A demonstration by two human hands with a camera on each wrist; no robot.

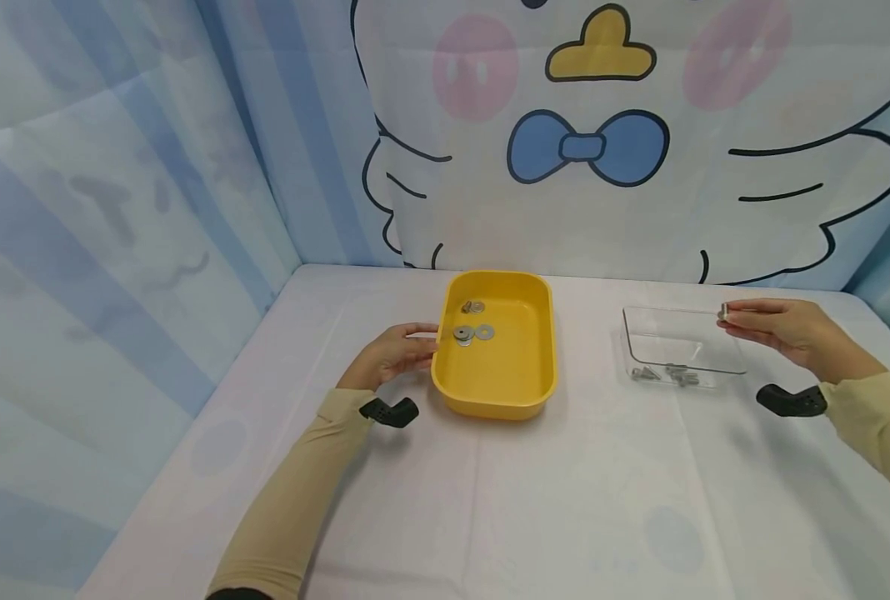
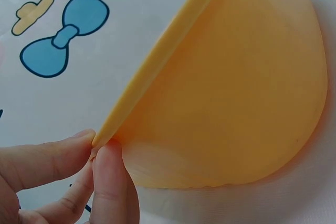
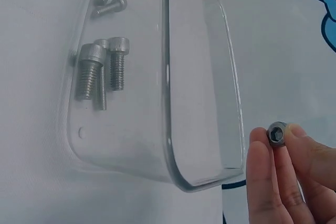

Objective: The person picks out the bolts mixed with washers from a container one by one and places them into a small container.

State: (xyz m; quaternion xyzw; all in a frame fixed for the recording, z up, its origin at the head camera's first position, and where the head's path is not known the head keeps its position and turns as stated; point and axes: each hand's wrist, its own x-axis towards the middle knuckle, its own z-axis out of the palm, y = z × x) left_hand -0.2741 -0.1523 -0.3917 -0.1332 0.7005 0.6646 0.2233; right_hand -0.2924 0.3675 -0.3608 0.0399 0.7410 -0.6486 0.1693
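My left hand (image 1: 396, 354) pinches the left rim of a yellow tray (image 1: 501, 379) between thumb and fingers, as the left wrist view shows up close. Flat metal washers (image 1: 484, 332) and other small metal pieces (image 1: 477, 307) lie in the tray's far left part. On the right, my right hand (image 1: 786, 333) holds a socket-head screw (image 3: 276, 134) between thumb and fingertips, its hex recess facing the wrist camera. That hand is at the right end of a clear plastic box (image 1: 673, 311). Several more socket-head screws (image 3: 119, 64) lie along the box's near side.
Both containers stand on a white cloth-covered table (image 1: 565, 500), with a gap between them. Behind rises a printed backdrop (image 1: 595, 225) with a cartoon figure, and another hanging cloth (image 1: 115, 333) closes off the left side.
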